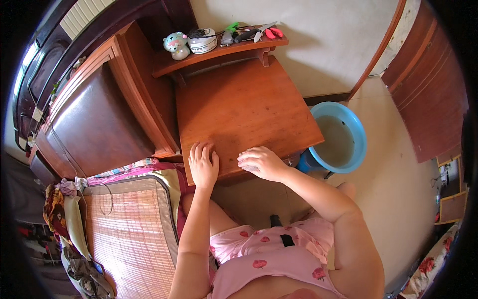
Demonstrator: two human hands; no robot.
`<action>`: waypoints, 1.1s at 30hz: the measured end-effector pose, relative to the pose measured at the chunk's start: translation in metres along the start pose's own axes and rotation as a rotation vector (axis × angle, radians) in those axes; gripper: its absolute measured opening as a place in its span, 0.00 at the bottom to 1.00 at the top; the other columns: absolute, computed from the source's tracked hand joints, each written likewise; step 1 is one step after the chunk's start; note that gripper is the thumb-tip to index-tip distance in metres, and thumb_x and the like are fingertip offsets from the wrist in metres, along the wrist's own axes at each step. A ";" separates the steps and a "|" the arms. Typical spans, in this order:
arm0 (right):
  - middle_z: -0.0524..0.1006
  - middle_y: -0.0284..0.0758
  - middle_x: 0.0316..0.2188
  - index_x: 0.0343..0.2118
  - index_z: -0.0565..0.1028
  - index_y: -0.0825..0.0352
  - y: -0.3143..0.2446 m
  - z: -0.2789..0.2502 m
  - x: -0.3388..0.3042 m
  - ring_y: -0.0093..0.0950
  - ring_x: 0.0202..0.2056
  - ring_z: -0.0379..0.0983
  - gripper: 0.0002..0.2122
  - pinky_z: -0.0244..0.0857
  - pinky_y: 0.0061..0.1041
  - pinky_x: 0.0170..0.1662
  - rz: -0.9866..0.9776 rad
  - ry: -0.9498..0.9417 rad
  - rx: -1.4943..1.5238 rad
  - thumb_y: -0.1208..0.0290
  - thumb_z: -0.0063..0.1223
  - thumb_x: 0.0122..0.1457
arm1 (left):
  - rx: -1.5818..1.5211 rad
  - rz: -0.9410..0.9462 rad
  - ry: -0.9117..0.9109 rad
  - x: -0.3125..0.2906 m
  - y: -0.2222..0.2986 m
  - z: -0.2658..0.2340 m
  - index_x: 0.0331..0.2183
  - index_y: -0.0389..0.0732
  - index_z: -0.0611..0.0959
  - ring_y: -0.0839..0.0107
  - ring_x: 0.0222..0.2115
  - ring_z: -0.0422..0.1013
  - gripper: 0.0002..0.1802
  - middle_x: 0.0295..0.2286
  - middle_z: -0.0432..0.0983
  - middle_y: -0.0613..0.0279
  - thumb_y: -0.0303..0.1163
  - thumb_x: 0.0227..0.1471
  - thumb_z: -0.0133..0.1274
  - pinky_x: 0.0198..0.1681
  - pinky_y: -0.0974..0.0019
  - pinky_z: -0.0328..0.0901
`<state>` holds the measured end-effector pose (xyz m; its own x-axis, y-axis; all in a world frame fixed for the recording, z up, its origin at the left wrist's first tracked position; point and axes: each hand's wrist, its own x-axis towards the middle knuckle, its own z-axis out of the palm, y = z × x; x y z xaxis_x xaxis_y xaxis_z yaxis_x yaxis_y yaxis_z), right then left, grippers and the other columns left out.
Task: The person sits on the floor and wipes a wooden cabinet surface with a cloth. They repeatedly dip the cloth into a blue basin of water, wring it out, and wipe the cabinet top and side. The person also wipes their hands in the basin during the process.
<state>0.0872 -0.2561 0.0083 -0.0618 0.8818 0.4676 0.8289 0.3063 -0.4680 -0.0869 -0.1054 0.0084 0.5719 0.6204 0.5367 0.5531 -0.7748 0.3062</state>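
A brown wooden table (249, 112) stands before me. My left hand (203, 167) lies palm down near its front left corner, fingers stretched out and slightly apart, holding nothing. Along the front edge, to the right, my right hand (263, 163) is curled with its fingers together. A small greyish-pink patch shows beneath these fingers; what it is stays hidden by the hand. Both hands are at the tabletop, a short way apart.
On the raised shelf (219, 52) stand a bear-shaped figurine (176, 46), a white round container (202, 44) and several hand tools, including red-handled pliers (273, 33). A blue basin (362, 137) of cloudy water stands at the right. A bed with a bamboo mat (130, 234) lies left.
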 end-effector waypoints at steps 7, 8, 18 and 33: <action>0.79 0.31 0.41 0.33 0.81 0.64 0.010 -0.023 -0.022 0.29 0.45 0.73 0.06 0.65 0.32 0.51 -0.053 -0.040 0.022 0.72 0.58 0.52 | -0.045 0.019 -0.039 0.000 -0.004 0.001 0.40 0.44 0.80 0.56 0.54 0.62 0.14 0.45 0.72 0.62 0.30 0.48 0.54 0.54 0.53 0.58; 0.79 0.31 0.40 0.32 0.81 0.64 0.012 -0.027 -0.026 0.30 0.45 0.73 0.06 0.66 0.32 0.50 -0.052 -0.043 0.020 0.72 0.58 0.51 | -0.058 0.026 -0.043 0.000 -0.006 0.001 0.40 0.43 0.80 0.55 0.53 0.62 0.14 0.45 0.72 0.61 0.30 0.48 0.54 0.55 0.53 0.58; 0.79 0.32 0.40 0.32 0.81 0.64 0.025 -0.103 -0.064 0.31 0.42 0.74 0.06 0.68 0.31 0.47 0.123 -0.064 -0.090 0.78 0.58 0.49 | -0.135 0.130 -0.027 0.010 0.028 -0.005 0.40 0.40 0.80 0.51 0.53 0.61 0.14 0.44 0.72 0.55 0.27 0.48 0.54 0.57 0.52 0.57; 0.72 0.39 0.52 0.55 0.66 0.68 0.059 -0.123 -0.096 0.35 0.52 0.70 0.20 0.64 0.41 0.56 0.625 0.750 1.658 0.62 0.43 0.65 | -0.500 0.345 -0.171 0.013 0.164 0.030 0.43 0.39 0.77 0.52 0.52 0.63 0.20 0.44 0.72 0.55 0.24 0.44 0.57 0.56 0.54 0.60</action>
<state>0.2102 -0.3668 0.0285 0.5805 0.8122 -0.0572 -0.6708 0.4373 -0.5990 0.0296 -0.2210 0.0416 0.7784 0.3036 0.5495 -0.0067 -0.8712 0.4909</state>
